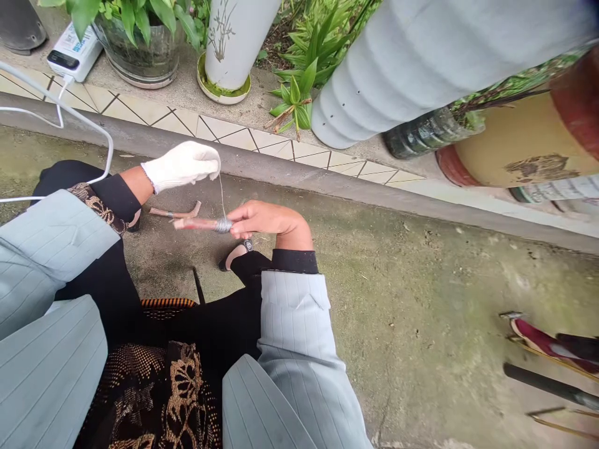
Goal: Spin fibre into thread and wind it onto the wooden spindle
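My left hand (185,167), in a white knit glove, is closed on a thin grey strand (222,193). From its fingertips the strand runs down to a grey coil (223,225) wound around a reddish-brown wooden stick (199,224). My bare right hand (262,219) grips this stick at the wound end, its fingers hiding the rest of that end. The stick lies roughly level, its free end pointing left. Below the gloved hand, another forked stick (175,212) is on the ground, with a grey band partway along it.
Ahead runs a tiled ledge (224,132) bearing a glass pot (140,59), a white vase (234,43), a large ribbed grey pot (397,62) and a white power bank (77,53) with a cable. At right, a person's maroon shoe (538,337) shows.
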Tool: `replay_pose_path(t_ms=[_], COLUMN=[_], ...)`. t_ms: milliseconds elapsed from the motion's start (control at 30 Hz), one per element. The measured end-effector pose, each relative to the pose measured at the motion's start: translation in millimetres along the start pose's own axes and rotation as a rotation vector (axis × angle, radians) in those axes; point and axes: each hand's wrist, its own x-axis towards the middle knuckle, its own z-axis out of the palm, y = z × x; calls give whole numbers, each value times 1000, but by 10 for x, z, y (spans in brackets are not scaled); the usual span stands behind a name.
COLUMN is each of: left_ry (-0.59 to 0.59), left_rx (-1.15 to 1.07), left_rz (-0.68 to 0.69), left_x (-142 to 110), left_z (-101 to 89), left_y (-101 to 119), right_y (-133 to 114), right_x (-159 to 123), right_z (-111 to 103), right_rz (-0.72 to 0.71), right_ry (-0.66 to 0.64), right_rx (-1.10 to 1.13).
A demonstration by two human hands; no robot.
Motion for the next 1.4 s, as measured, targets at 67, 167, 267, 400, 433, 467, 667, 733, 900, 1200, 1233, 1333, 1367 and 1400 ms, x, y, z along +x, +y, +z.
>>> replay_pose_path(t_ms=[67,167,267,400,433,467,667,733,900,1200,1233,1333,1367,1400], left_ry=[20,-192,-453,-466,-454,-446,-353,-334,-322,-538,-536,-481,-457,-434], left_rx=[44,50,27,84,92,91,9,-43,-187,-134,-145,-189,-195,-193], left_rz=[-26,-27,-7,39,47,49,5,-10,-24,28,27,18,15,12], left_x=[20,2,-37,-46,-42,-38,-8,5,10,-79,-77,-61,-55,-50], left_z=[3,44,104,139,139,137,100,97,149,194,184,153,144,135], left_y=[-50,-82,-47,8,9,7,-62,-90,-136,24,24,-16,-34,-50], right_y=[-26,16,126,221,218,206,73,50,31,266,283,260,234,203], right_x=[-73,-94,-1,126,140,147,47,-23,-128,46,62,89,93,94], right_z=[2,-73,-172,-181,-161,-138,-57,-53,-72,-264,-259,-197,-167,-138], right_rz=[-191,-340,-152,295,359,390,119,-43,-356,58,145,336,354,343], right_ry=[275,815,1079,837,686,523,23,102,784,1151,1089,715,530,342], right_rx=[118,202,108,-186,-236,-265,-112,2,207,25,-31,-174,-195,-197])
